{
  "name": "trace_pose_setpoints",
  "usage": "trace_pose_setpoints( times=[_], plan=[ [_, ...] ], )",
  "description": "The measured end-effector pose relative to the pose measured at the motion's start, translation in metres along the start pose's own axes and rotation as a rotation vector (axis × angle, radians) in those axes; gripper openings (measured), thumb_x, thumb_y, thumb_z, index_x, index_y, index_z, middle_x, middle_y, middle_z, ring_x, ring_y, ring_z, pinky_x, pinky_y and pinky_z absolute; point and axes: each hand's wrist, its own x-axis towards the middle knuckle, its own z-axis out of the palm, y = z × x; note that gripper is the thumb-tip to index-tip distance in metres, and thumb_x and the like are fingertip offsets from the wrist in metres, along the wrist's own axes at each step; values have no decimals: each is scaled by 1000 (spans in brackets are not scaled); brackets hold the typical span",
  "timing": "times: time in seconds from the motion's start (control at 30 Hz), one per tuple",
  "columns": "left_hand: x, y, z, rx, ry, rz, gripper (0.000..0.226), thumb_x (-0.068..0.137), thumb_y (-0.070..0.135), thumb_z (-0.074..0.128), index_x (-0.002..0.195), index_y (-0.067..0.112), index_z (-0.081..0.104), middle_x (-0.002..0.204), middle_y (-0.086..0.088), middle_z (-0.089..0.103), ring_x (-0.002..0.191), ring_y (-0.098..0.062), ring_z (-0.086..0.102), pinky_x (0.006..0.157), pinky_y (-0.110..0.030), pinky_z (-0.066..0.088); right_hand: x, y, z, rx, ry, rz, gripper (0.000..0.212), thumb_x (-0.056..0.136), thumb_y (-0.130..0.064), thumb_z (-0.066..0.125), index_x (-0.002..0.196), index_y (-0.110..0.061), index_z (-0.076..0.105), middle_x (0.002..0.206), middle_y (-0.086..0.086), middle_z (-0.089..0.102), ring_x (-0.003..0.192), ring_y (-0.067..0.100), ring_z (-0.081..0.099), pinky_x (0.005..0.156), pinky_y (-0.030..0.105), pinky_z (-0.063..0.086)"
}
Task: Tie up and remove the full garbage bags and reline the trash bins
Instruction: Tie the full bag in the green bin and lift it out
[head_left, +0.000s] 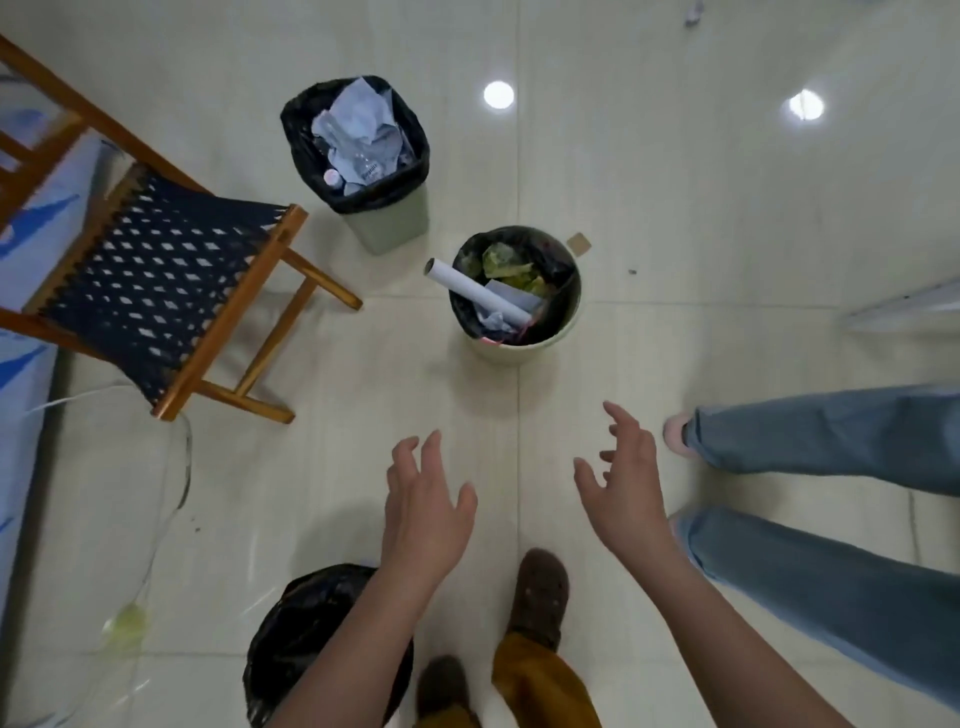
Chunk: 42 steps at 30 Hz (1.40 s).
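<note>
A round pale bin (519, 349) with a black liner stands mid-floor, full of green scraps, crumpled paper and a white cardboard tube (475, 288) sticking out to the left. Behind it to the left a square green bin (392, 221), also black-lined, holds crumpled paper and clear plastic bottles. A third black-lined bin (306, 631) sits near my feet at the bottom, partly hidden by my left forearm. My left hand (423, 512) and my right hand (626, 483) hover open above the floor, short of the round bin, holding nothing.
A wooden chair with a dark woven seat (156, 280) stands at the left, beside a blue-patterned bed edge (21, 322). Another person's legs in blue jeans (831, 447) stand at the right. A clear plastic bag (156, 545) lies on the tiled floor at the lower left.
</note>
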Motion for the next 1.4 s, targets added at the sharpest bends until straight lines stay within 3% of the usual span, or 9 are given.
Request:
trace_pose_setpoints(
  times=[0.17,0.37,0.73,0.83,1.03,1.2,1.3,1.4],
  plan=[
    [50,31,-23,10,25,56,64,96,34,52,149,23,19,144,9,8,130,-18,32,99,-31,42,50,-29,-19,31,39,26,63,94,-14,58,147,-26,27,131,4,37,100,12,49,91,36,50],
    [126,21,-44,91,-27,-7,63,96,36,52,149,24,21,147,3,14,132,-21,34,101,-34,45,111,-52,1,49,24,96,62,94,-13,57,147,-24,27,130,4,37,101,13,50,85,24,39],
    [320,45,-84,329,-160,193,60,95,27,53,148,20,25,144,-4,22,126,-25,36,96,-39,45,225,-67,78,220,100,408,59,95,-15,57,146,-24,30,137,11,36,101,19,53,87,31,45],
    [363,54,-77,427,-193,289,58,96,28,51,149,19,27,149,-6,22,130,-29,33,100,-43,41,243,-59,96,223,81,465,55,95,-17,56,144,-27,32,136,9,36,104,21,54,94,40,49],
    [431,58,-36,448,-248,376,54,99,28,46,150,26,28,154,-3,25,135,-26,32,104,-42,35,273,-32,138,140,18,499,38,94,-18,57,132,-22,52,132,8,38,115,25,49,103,43,43],
    [469,53,0,333,-298,295,56,100,18,45,152,20,25,154,-6,30,138,-23,35,110,-34,29,279,-24,155,139,-1,514,46,97,-19,53,141,-8,44,142,8,36,130,21,40,110,31,34],
    [480,52,10,208,-330,210,52,98,15,51,148,22,36,142,-8,49,125,-27,49,103,-30,37,280,-20,148,170,25,504,47,98,-16,51,142,-5,42,142,6,38,126,18,45,107,28,37],
    [483,52,15,203,-258,149,31,94,17,59,124,13,58,101,-7,62,93,-26,59,75,-25,38,284,-17,139,214,54,509,45,98,-14,51,142,-5,44,140,4,40,107,10,53,101,28,45]
  ],
)
